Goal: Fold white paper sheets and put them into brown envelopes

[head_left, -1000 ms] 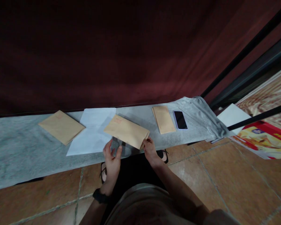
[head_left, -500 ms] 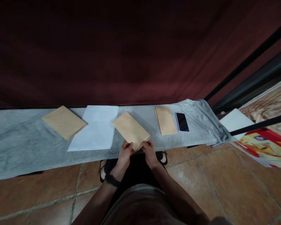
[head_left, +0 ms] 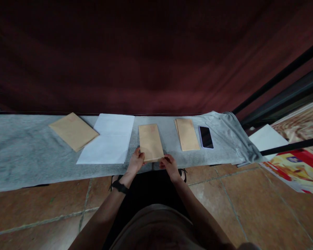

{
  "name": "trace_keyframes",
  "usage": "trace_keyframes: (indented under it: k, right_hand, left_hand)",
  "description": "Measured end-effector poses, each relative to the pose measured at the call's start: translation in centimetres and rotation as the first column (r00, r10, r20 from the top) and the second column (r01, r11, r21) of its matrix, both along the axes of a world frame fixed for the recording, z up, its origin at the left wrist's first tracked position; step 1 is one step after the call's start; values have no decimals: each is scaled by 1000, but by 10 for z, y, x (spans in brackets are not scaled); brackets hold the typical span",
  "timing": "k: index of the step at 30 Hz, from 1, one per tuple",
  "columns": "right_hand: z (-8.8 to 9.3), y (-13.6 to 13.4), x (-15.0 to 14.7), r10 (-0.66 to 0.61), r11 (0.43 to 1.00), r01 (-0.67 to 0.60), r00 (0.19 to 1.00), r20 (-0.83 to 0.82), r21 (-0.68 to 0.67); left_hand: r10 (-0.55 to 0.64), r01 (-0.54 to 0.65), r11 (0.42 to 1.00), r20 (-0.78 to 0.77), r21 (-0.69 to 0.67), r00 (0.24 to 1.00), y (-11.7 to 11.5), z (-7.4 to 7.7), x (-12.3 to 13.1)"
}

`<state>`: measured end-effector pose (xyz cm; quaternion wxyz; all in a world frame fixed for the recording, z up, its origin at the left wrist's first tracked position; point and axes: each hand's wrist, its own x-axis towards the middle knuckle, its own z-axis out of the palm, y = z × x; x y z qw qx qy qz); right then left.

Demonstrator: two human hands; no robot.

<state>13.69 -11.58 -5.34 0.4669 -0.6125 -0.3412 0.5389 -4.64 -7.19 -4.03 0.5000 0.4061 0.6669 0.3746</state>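
Note:
A brown paper envelope (head_left: 151,142) is held in front of me at the near edge of the cloth-covered surface, its far end showing faint red print. My left hand (head_left: 137,160) is closed on its near left corner, thumb on top. At the near right corner, the fingers of my right hand (head_left: 169,165) are bent and pinch the edge. White paper sheets (head_left: 104,146) with a crease across them lie to the left. Beyond, more brown envelopes (head_left: 73,132) overlap the paper's left edge. Another small stack of brown envelopes (head_left: 188,135) lies to the right.
A phone (head_left: 206,137) with a dark screen lies right of the envelope stack. Grey cloth (head_left: 21,149) covers the narrow surface. Black bars (head_left: 292,147) cross at the right, near a white sheet (head_left: 267,139) and a red and yellow box (head_left: 297,170). Dark red fabric (head_left: 146,69) hangs behind.
The held envelope has turned from a slant to nearly straight, its far end swinging right. My left hand has shifted slightly left along with it. My right hand has stayed at the right corner.

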Motion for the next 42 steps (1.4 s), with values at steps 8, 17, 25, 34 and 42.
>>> trace_keyframes:
  k: [8, 17, 25, 34, 42]
  right_hand:
    - [8, 11, 16, 56, 939, -235, 825, 562, 251]
    - [-6, 25, 12, 177, 635, -728, 463, 869, 258]
    - [-6, 24, 12, 127, 628, -691, 544, 830, 357]
    - [-1, 23, 13, 144, 643, -669, 584, 799, 373]
    - [-6, 21, 13, 114, 649, -650, 598, 794, 396]
  left_hand:
    - [-117, 125, 992, -286, 11, 951, -2, 6, -8]
    - [-121, 491, 836, -791, 245, 600, -2, 6, -2]
    - [-207, 755, 643, -921, 127, 331, 95, -14, 22]
    - [-244, 815, 568, -923, 114, 299, 121, -26, 30]
    - [-297, 900, 421, -921, 111, 253, 65, -29, 22]
